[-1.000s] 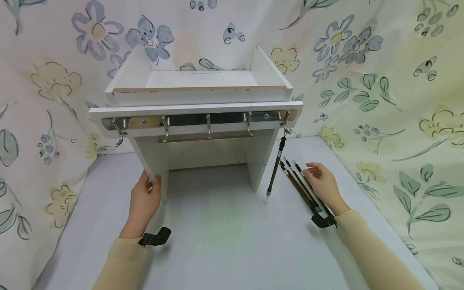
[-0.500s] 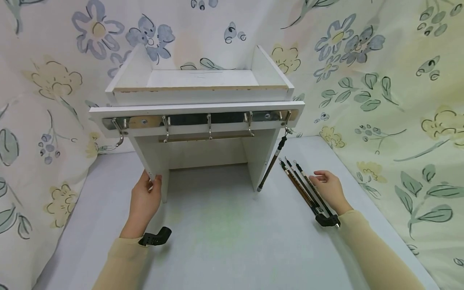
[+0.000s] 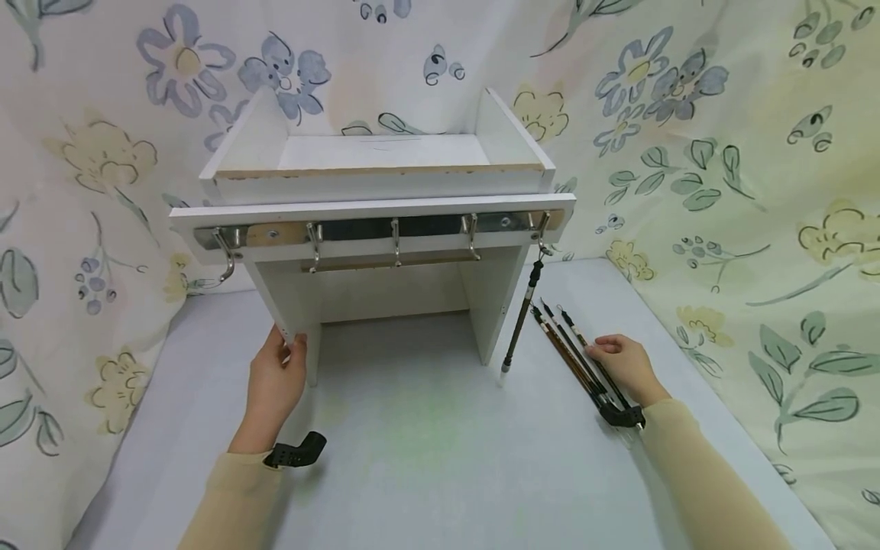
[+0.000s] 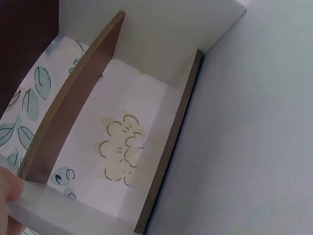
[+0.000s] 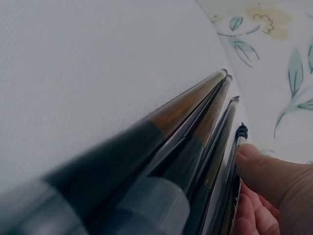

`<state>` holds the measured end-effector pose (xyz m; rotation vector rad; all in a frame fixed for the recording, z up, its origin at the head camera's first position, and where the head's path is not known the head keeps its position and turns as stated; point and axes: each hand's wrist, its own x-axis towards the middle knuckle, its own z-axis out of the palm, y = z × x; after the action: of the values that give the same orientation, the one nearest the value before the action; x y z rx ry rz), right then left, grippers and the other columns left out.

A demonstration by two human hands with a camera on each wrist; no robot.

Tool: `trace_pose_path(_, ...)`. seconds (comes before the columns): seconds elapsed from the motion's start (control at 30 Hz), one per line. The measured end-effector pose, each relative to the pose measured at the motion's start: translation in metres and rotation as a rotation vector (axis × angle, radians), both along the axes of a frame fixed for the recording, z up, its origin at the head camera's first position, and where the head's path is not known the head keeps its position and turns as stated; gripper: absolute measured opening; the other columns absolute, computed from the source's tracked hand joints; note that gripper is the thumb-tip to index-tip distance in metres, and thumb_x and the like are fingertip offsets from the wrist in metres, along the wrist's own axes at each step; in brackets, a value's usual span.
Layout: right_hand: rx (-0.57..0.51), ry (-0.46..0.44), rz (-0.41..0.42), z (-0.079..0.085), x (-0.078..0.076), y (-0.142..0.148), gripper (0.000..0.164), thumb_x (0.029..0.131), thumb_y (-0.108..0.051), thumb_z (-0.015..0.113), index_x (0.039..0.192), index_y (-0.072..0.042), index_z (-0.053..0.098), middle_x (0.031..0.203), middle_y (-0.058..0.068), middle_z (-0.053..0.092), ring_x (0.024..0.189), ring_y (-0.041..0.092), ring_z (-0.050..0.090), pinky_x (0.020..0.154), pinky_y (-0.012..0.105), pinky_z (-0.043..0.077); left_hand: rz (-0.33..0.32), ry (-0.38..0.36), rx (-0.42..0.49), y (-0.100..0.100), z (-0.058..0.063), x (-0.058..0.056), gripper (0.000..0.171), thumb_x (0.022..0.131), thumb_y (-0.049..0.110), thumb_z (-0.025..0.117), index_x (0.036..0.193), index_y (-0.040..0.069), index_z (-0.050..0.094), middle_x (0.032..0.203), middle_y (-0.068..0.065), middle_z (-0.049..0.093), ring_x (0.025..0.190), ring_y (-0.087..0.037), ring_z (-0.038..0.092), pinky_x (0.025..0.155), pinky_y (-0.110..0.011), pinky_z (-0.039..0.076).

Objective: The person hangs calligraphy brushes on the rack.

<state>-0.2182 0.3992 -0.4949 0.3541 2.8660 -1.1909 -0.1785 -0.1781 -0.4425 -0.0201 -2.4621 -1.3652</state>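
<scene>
My left hand [image 3: 277, 389] grips the lower front edge of the left side panel of a white shelf rack [image 3: 385, 185]. In the right wrist view, my right thumb and fingers [image 5: 259, 174] pinch the rightmost of several calligraphy brushes, near its loop end [image 5: 242, 131]. That brush [image 3: 574, 328] lies on the table in the head view, beside the other brushes [image 3: 562, 353], under my right hand [image 3: 622, 370]. One calligraphy brush [image 3: 524, 313] hangs tip down from the rack's rightmost hook [image 3: 543, 225]. Part of the brushes' lower ends is hidden by the wrist camera.
Several metal hooks [image 3: 396, 241] run along the rack's front rail; the others hold nothing. The rack stands at the back of a white table [image 3: 412, 458]. Flowered cloth [image 3: 687, 191] hangs behind and at both sides. A black wrist camera [image 3: 296, 451] sits on my left wrist.
My right hand has shifted right and slightly nearer to me, and its fingers now hold the rightmost brush. The hanging brush swung left and back. My left hand stays put.
</scene>
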Motion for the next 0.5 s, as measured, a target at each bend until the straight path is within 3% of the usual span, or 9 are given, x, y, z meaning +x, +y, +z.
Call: trace_pose_path(0.5, -0.041, -0.023, 0.000, 0.0041, 0.0034, -0.0057, 0.045, 0.091, -0.034, 0.069, 0.118, 0.000, 0.058, 0.102, 0.012, 0.065, 0.087, 0.020, 0.059, 0.070, 0.028, 0.049, 0.004, -0.003, 0.012, 0.0006, -0.0009, 0.0000, 0.048, 0.104, 0.030, 0.043, 0.148, 0.013, 0.038, 0.143, -0.020, 0.046, 0.121, -0.044, 0.050, 0.089, -0.056, 0.048)
